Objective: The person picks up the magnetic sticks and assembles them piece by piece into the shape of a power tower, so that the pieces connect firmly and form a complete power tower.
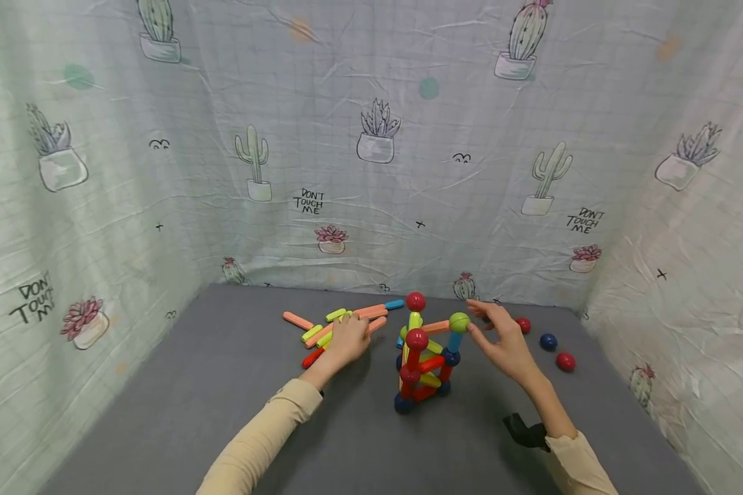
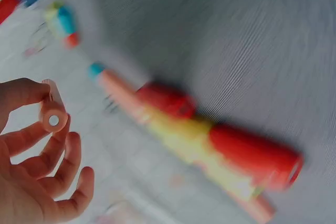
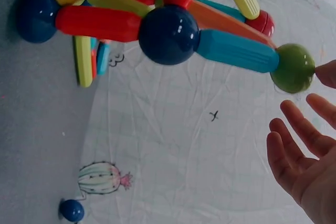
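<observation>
My left hand (image 1: 349, 338) is above a pile of magnetic rods. In the left wrist view it pinches a salmon-orange rod (image 2: 51, 110) between thumb and forefinger, the other fingers loosely bent. A tower of coloured magnetic rods and balls stands in the middle. At its upper right corner a green ball (image 3: 293, 68) caps a blue rod (image 3: 237, 50). My right hand (image 1: 506, 345) is beside that ball, the thumb at its surface and the other fingers spread apart from it. Red balls (image 1: 417, 339) top two other tower posts.
Loose rods, such as a red rod (image 2: 257, 156), lie in a pile left of the tower. To the right sit loose balls, among them a blue ball (image 1: 548, 342) and a red ball (image 1: 566, 361). A cactus-print curtain (image 1: 408, 185) encloses the grey table (image 1: 179, 405).
</observation>
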Available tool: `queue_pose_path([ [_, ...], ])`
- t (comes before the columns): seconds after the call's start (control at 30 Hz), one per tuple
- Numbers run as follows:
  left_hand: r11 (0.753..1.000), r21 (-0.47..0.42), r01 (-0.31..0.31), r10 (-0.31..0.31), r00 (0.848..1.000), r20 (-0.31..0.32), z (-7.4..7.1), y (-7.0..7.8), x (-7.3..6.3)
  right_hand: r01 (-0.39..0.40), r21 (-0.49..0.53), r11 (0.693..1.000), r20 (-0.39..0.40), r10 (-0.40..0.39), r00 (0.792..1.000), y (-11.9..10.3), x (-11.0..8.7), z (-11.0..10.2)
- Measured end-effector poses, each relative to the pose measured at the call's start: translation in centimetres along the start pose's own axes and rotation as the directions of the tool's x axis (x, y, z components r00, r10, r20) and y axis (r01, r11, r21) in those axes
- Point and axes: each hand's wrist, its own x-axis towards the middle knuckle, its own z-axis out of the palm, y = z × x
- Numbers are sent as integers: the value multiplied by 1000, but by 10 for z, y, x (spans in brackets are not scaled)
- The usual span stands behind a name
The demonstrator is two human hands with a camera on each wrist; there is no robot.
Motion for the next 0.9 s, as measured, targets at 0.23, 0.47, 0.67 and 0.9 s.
queue_pose_path([
  [0.23,985,-112,-131,97,959,-268,-77,21,-11,26,34,999,50,-28,998,-2,0,2],
  [0.47,929,-146,-342,281,903,-324,-140,61,-18,23,36,999,46,-25,999,-1,0,3],
  [0.67,904,-51,-425,404,886,-225,-155,97,-19,29,42,999,38,-31,999,-9,2,2],
  [0.9,923,19,-385,386,921,-45,-136,123,-20,43,57,997,51,-46,998,-35,10,-9],
])
